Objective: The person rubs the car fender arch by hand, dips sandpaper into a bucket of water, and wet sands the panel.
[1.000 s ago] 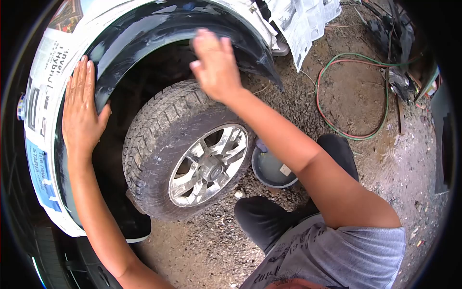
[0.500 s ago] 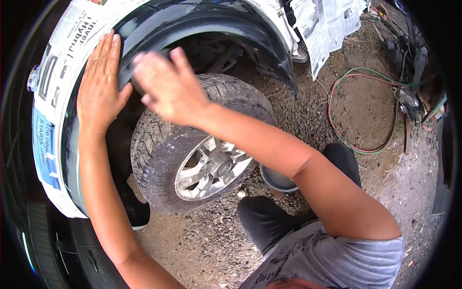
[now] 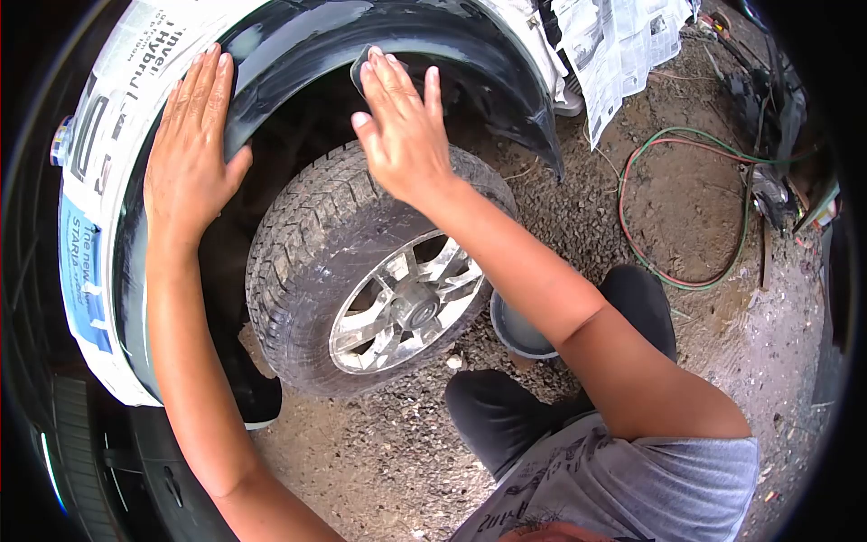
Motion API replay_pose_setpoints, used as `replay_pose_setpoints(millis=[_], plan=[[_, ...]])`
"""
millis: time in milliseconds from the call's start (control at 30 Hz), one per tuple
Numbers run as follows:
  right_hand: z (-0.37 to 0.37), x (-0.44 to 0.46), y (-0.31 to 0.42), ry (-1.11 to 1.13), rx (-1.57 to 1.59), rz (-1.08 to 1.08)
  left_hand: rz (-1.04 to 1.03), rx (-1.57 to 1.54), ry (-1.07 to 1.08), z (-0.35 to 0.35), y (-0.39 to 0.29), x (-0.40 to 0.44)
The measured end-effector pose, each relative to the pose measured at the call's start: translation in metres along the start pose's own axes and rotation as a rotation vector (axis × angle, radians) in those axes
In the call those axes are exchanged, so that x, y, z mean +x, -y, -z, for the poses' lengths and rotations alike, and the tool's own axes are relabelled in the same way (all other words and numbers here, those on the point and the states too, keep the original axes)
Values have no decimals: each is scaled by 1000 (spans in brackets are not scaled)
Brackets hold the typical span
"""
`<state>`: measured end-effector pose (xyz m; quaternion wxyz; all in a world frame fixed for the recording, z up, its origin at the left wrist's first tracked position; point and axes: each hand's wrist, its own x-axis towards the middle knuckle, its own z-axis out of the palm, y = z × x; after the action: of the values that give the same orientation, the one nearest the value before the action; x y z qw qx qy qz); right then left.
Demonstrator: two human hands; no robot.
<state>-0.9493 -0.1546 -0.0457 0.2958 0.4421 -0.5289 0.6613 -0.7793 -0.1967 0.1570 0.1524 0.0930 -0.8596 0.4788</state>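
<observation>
1. The wheel [image 3: 375, 271] stood on gravel [image 3: 379, 443], its silver rim facing outward.
2. Red and green hoses [image 3: 691, 286] lay looped on the dirt [image 3: 682, 212].
3. Dark scrap [image 3: 781, 117] lay near the hoses.
4. A pale stone [image 3: 454, 361] sat near the wheel.

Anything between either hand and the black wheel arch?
Right hand: a dark pad under its fingers, on the arch side; can't tell if it touches. Left hand lies flat against the black wheel arch, nothing visible between. The tire sits below, not between.
</observation>
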Motion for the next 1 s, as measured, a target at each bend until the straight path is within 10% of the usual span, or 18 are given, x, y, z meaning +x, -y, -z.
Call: replay_pose_setpoints(millis=[233, 500, 633, 1000], plan=[[-17, 17, 45, 13, -15, 277, 0, -45, -28, -4, 3, -1], [-5, 2, -19, -77, -115, -120, 12, 16, -7, 0, -2, 0], [-18, 21, 43, 48, 46, 211, 8, -21, -18, -5, 2, -1], [64, 8, -174, 311, -316, 425, 19, 13, -49, -2, -1, -2]])
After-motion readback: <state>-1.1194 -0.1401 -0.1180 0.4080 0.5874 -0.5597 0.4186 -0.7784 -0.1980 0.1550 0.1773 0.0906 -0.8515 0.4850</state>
